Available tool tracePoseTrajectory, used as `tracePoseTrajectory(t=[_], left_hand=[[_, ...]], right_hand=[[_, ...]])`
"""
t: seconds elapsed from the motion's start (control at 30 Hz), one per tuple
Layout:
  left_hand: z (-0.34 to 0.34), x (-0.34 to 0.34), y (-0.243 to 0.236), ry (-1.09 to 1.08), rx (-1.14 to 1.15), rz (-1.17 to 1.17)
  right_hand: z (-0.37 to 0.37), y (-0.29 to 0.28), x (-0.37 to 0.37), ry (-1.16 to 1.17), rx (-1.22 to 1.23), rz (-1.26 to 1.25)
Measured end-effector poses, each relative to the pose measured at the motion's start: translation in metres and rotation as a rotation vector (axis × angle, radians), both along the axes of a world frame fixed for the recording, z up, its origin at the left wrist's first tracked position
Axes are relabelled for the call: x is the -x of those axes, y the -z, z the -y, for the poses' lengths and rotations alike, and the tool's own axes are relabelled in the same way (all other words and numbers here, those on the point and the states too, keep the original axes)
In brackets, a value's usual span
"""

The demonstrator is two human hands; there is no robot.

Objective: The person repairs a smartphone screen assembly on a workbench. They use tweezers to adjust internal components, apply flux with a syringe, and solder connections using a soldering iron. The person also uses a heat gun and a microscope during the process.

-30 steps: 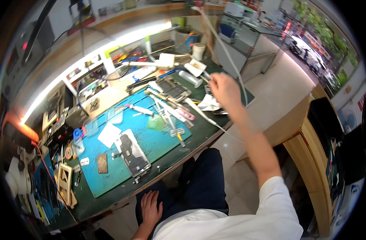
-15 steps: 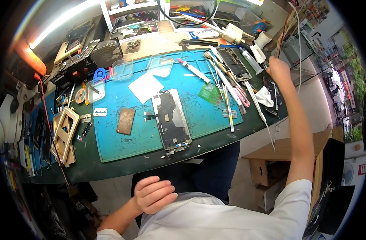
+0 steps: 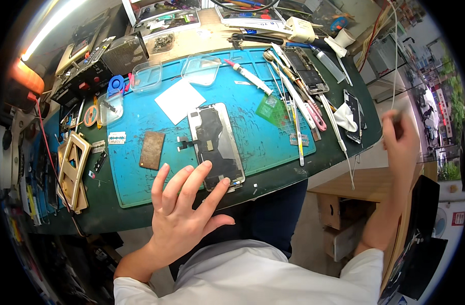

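Observation:
My left hand (image 3: pixel 186 208) has its fingers spread over the lower end of a phone screen assembly (image 3: pixel 213 132), with fingertips at or just above it. The assembly lies black back up on the blue mat (image 3: pixel 258 152), its small flex cable out to the left. Beside it are a brown metal plate (image 3: pixel 151 150) and a white square sheet (image 3: pixel 179 98). My right hand (image 3: pixel 399 133) is off the desk's right edge, fingers curled around something blurred that I cannot make out, near a hanging white cable.
Syringes (image 3: pixel 249 77), long tools and an opened phone (image 3: pixel 303 71) crowd the right. A cloth (image 3: pixel 347 117) lies near the right edge. Clear boxes (image 3: pixel 199 68), a black bench unit (image 3: pixel 90 71) and gold frames (image 3: pixel 72 170) stand behind and left.
My left hand has risen from my lap onto the screen assembly and spread its fingers. My right hand has moved down and outward, away from the tools at the back right.

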State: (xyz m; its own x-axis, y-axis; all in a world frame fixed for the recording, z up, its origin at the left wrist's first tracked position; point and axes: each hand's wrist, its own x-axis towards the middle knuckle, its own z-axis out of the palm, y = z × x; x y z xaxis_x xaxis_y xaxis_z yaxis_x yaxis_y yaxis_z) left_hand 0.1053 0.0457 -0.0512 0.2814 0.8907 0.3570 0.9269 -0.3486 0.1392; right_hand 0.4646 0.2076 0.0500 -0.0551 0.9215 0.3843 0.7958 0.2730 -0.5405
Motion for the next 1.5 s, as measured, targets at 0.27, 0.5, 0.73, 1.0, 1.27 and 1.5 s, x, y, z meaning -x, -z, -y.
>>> tracePoseTrajectory(t=[0.27, 0.5, 0.73, 1.0, 1.27, 1.5], left_hand=[[-0.004, 0.000, 0.003, 0.005, -0.031, 0.065], [-0.003, 0.001, 0.011, 0.053, -0.061, 0.094], [-0.005, 0.000, 0.011, 0.058, -0.030, 0.045], [-0.006, 0.001, 0.011, 0.070, -0.023, 0.027], [-0.007, 0.001, 0.011, 0.067, -0.014, 0.036], [-0.007, 0.001, 0.010, 0.066, -0.006, 0.037]], right_hand=[[0.067, 0.083, 0.078, -0.709, 0.521, -1.005], [0.061, 0.102, 0.108, -0.863, 0.359, -0.596], [0.063, 0.101, 0.115, -0.828, 0.310, -0.473], [0.062, 0.100, 0.117, -0.822, 0.256, -0.395], [0.061, 0.101, 0.117, -0.825, 0.242, -0.380], [0.062, 0.101, 0.116, -0.820, 0.249, -0.382]])
